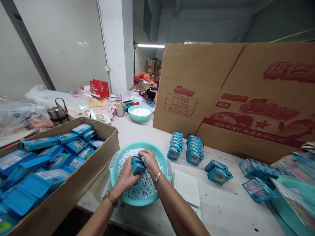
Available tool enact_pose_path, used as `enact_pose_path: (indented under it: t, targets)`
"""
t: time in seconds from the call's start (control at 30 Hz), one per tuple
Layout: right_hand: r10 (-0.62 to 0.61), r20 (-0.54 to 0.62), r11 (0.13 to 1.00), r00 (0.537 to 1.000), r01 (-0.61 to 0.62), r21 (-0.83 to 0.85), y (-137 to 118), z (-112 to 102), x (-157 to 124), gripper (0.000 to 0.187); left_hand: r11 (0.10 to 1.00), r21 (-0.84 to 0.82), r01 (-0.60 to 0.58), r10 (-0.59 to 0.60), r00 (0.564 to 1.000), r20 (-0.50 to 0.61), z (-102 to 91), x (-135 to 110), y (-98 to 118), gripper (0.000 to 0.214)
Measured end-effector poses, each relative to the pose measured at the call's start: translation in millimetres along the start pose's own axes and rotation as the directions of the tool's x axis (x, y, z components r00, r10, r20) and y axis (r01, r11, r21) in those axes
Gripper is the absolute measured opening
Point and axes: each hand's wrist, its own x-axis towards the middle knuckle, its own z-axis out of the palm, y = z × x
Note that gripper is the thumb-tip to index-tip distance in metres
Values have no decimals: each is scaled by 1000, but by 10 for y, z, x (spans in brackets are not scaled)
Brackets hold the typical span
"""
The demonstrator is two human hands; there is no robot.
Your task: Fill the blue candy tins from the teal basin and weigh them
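My left hand [127, 175] is wrapped around a small blue box [137, 166], holding it above a turquoise basin [113, 170]. Small pale blue and white pellets [140, 190] fill much of this basin. At the top of the box, my right hand [149, 162] has its fingers curled and pressed together. Whatever those fingers pinch is hidden from view. To the right of the basin lies a flat white kitchen scale [187, 188] with nothing on its plate.
A cardboard box [81, 177] of blue boxes stands at left. Rows of blue boxes [175, 152] stand right of the basin, before a tall cardboard sheet [209, 82]. Another turquoise basin [139, 118] with whitish pellets sits behind. Packets and a turquoise container [285, 209] are at far right.
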Motion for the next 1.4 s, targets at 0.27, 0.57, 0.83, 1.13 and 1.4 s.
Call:
enact_pose_path:
  t: [0.27,0.57,0.83,1.13,1.4]
  targets:
    - [-58,53,987,997,65,-148,-7,-114,-21,21,994,93,-54,50,998,50,-208,-36,5,83]
    - [5,-155,910,988,-69,-409,421,-604,257,17,914,389,-114,10,966,259,-257,161,176,53]
    - [70,-87,968,994,-88,-234,455,-251,214,26,890,444,-108,29,983,182,-58,114,312,62]
    - [-66,-71,998,995,65,-13,56,-93,196,19,971,225,-84,98,994,-53,-55,26,190,75]
    - [-108,-97,994,989,107,-16,-37,-42,197,17,991,108,-81,93,990,-105,22,120,130,77]
